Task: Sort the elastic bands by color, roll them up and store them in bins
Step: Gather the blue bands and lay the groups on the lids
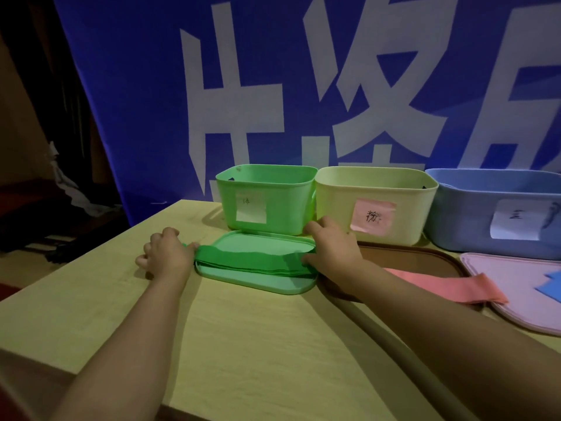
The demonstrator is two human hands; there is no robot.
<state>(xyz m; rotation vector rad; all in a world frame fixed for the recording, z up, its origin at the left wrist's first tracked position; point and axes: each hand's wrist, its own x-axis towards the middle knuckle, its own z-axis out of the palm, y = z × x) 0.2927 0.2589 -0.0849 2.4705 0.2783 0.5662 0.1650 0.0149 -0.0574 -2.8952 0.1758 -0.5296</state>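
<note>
Right, I'm on the green bands (pixel 255 261), a flat stack stretched across the green lid (pixel 258 279) between my two hands. My left hand (pixel 167 253) has its fingers curled around the left end of the stack, knuckles up, the fabric bunched just beside my thumb. From here I'd say the step in hand is squaring the stack before the roll. To do it well I want the edges flush and a light, even tension from both ends, then start the roll tight at one end so it doesn't spring loose.

Past my fingertips, further away, sits the green bin (pixel 267 199) with its paper label, open and waiting. My right hand (pixel 331 247) pinches the right end of the bands, thumb underneath at the edge, fingers folded over the top, index reaching toward the foot of the bin. Both forearms run out nearly straight over the table (pixel 243 344), wrists low.

To the right of my right hand there's the cream bin (pixel 376 202) with the pink label, the brown lid (pixel 425 262) below it, and a pink band (pixel 449 287) lying loose across it. Farthest right, the blue bin (pixel 491 208) and a pink lid (pixel 501 290) with a scrap of blue band (pixel 551 288) at its edge.
</note>
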